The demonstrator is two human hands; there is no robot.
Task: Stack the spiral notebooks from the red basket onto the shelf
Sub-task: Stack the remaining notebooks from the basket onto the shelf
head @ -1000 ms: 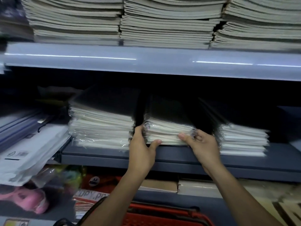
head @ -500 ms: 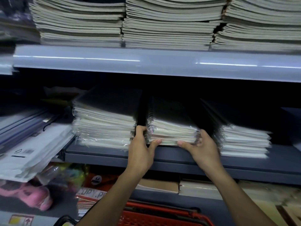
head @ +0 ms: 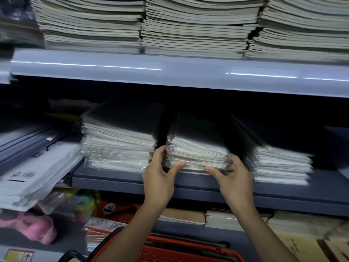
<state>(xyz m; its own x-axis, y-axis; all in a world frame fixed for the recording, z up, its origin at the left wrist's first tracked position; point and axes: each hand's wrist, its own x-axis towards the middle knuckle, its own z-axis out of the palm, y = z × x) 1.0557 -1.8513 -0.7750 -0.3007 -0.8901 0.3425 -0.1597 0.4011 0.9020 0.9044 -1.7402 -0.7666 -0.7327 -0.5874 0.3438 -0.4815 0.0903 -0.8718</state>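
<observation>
— At the shelf's (head: 188, 183) front edge, dead centre, what is sitting between the hands?

— The middle stack of spiral notebooks (head: 198, 154), wrapped in clear film and resting on the dark shelf. The left hand (head: 160, 178) is pressing its 9 o'clock end, thumb on the front face and fingers (head: 160, 151) curling round the coil side. The right hand (head: 234, 178) is doing the same at 3 o'clock, thumb in front, its other fingers hidden behind the corner. Both hands are clamping the stack.

— Which step is that, would you say?

— Squaring a stack that is already lying on the shelf, I judge. Next the hands are needing to let go and drop to the red basket (head: 170, 250) at 6 o'clock; what is lying in it I cannot tell.

— How many stacks are you counting?

— Three on this shelf: the held one, a taller stack (head: 117, 146) close at 9 o'clock, a third stack (head: 281, 165) near at 3 o'clock. On the upper shelf (head: 170, 72), at 12 o'clock, three piles of grey notebooks (head: 196, 31) are sitting side by side. White envelopes (head: 34, 174) are sagging at far 9 o'clock.
</observation>
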